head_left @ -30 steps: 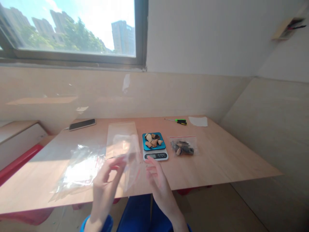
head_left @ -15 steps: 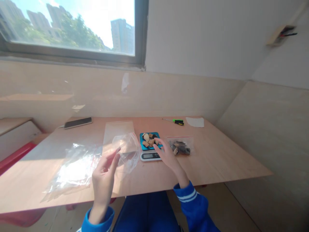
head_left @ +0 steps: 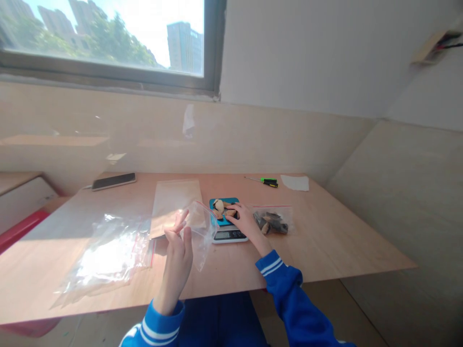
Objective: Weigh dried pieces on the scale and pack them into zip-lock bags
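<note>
My left hand (head_left: 176,253) is closed on a clear zip bag (head_left: 202,231), its mouth tilted toward the scale. The bag hangs over the table with its red-lined edge beside the kitchen scale (head_left: 220,239). On the scale's blue platform (head_left: 228,199) lie several brown, cream and dark chunks (head_left: 219,206); their exact kind I cannot tell. My right hand (head_left: 249,224) reaches over the platform from the right, fingertips closed around a brown chunk (head_left: 230,212). Its fingers partly cover the pile.
Right of the scale lies a filled zip bag (head_left: 271,222) of dark pieces. Clear plastic bags (head_left: 108,253) spread at left, near a brown paper sheet (head_left: 173,197). A phone (head_left: 114,181), screwdrivers (head_left: 267,181) and white paper (head_left: 295,182) lie along the back.
My left hand has moved right, bringing the clear bag closer to the scale. My right hand has lowered from above the platform, and its fingers have closed on a brown chunk.
</note>
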Tool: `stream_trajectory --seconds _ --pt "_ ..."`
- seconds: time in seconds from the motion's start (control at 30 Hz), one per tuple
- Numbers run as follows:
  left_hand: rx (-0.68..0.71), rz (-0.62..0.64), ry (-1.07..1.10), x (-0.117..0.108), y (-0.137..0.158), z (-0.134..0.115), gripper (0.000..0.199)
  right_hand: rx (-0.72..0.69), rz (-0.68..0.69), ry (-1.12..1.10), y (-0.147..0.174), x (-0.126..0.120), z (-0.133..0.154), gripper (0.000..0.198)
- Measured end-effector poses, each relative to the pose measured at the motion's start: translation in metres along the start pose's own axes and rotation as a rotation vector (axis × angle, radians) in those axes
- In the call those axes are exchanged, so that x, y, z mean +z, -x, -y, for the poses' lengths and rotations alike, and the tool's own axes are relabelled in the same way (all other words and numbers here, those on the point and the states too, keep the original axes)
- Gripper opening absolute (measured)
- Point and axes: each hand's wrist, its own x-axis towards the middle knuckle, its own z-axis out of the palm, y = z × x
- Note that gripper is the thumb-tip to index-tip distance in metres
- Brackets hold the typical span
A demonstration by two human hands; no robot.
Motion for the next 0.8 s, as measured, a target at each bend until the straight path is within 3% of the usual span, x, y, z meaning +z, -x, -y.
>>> stream_trajectory --seconds 0.13,0.27,0.4,0.47,0.53,0.67,0.8 --pt "-0.142 -0.002 -0.015 0.009 0.004 0.008 0.043 -0.007 -0.077 -0.082 0.002 -0.001 -0.003 0.022" --pt "-0.089 0.032 0.013 0.016 0.004 0.004 0.035 0.007 -0.140 -0.206 0.001 -0.010 0.006 0.020" --pt "-0.084 0.088 0.049 0.022 0.002 0.001 0.029 0.074 -0.222 -0.442 -0.004 -0.033 0.034 0.028" --pt "-0.090 0.101 0.049 0.024 0.001 0.001 0.027 0.038 -0.216 -0.548 -0.004 -0.046 0.054 0.032" --pt "-0.087 0.104 0.044 0.026 0.001 0.000 0.028 -0.047 -0.150 -0.556 -0.002 -0.058 0.076 0.032" --pt "-0.096 0.094 0.079 0.031 0.002 -0.002 0.031 -0.185 0.124 -0.414 0.007 -0.073 0.114 0.037" --pt "-0.174 0.052 0.150 0.034 0.006 -0.002 0.032 -0.207 0.253 -0.492 0.008 -0.071 0.123 0.043"
